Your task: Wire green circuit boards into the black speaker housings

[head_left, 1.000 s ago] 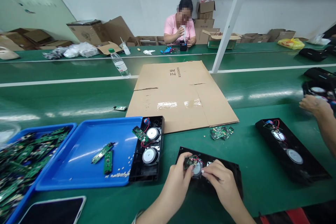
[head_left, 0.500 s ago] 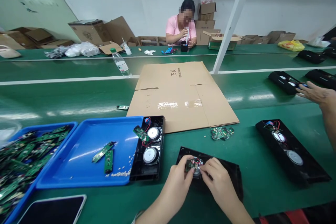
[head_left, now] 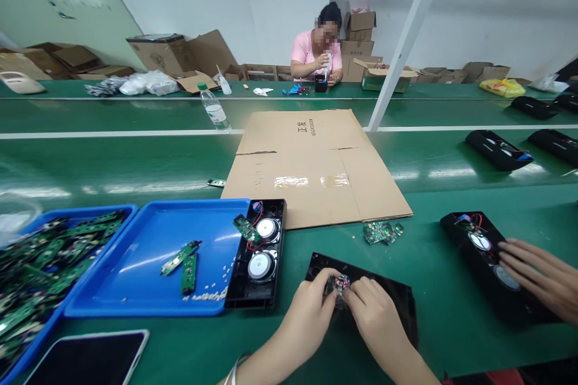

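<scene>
My left hand (head_left: 310, 304) is closed around a small green circuit board (head_left: 333, 284), gripping it between thumb and fingers. At the board's right edge my right hand (head_left: 372, 313) pinches thin red wires (head_left: 344, 281); the exact contact is hidden by the fingertips. Both hands are over a black speaker housing (head_left: 400, 298) lying at an angle on the green bench. To their left, a second housing (head_left: 232, 295) lies open with two round speakers (head_left: 261, 266) and a circuit board (head_left: 245, 228) on red wires. Several loose boards (head_left: 383, 233) lie beyond my hands.
A blue tray (head_left: 103, 307) holds two boards and small white connectors; another tray is heaped with boards (head_left: 49, 264). A phone (head_left: 85, 361) lies at front left. Flattened cardboard (head_left: 311, 162) covers the middle. At right a co-worker's hand (head_left: 537, 277) touches another speaker housing (head_left: 465, 246).
My hands stay at the board, with the fingertips slightly closer together. The co-worker's hand at right has moved from the far housing down to the nearer one. The view has shifted slightly.
</scene>
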Tool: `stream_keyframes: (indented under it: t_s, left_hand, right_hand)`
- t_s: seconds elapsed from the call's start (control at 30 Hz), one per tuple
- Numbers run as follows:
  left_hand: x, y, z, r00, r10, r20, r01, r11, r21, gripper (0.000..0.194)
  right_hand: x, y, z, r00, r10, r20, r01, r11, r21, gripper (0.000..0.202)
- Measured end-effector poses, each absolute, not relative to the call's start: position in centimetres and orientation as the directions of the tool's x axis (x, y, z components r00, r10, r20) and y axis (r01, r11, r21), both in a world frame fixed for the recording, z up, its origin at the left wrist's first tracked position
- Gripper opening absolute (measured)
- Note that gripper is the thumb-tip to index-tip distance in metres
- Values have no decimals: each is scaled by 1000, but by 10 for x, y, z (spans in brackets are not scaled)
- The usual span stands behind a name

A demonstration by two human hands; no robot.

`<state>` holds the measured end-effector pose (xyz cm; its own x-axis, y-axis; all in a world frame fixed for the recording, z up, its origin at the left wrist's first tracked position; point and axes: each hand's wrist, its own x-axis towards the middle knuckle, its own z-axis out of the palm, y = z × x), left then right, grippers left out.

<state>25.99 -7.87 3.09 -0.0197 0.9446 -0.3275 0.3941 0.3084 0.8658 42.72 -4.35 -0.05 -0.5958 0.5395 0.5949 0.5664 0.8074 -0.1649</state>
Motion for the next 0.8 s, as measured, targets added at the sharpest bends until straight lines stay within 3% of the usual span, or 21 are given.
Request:
stream_keyframes:
  t_s: [0.2, 0.4, 0.5, 0.6, 0.63, 0.73, 0.8]
  left_hand:
    - [252, -83, 33, 85, 954, -288, 412, 230, 882, 35]
    - [251, -86, 22, 37, 954, -299, 321, 272, 907, 34]
    - [254, -83, 24, 32, 936, -350, 180, 339, 923, 34]
    - [256, -79, 30, 19, 910, -414, 76, 411, 908, 39]
    - [256, -77, 31, 7, 902, -432, 68, 430, 900, 41]
    - [253, -75, 32, -34, 874, -484, 52, 485, 873, 49]
    - [251, -73, 28, -46, 858, -511, 40, 512, 858, 53]
  right_hand:
    - [431, -44, -5, -477, 682, 555, 602, 713, -359, 38]
    - [427, -47, -17, -448, 722, 527, 530, 689, -494, 34]
    - [429, -49, -22, -430, 732, 528, 531, 678, -509, 30]
    - [441, -47, -19, -466, 718, 517, 596, 687, -416, 25]
    - [448, -45, -17, -502, 708, 496, 632, 692, -348, 39]
    - [472, -41, -18, -627, 672, 394, 699, 709, -98, 126]
    - [485, -41, -26, -677, 658, 330, 691, 723, -21, 140]
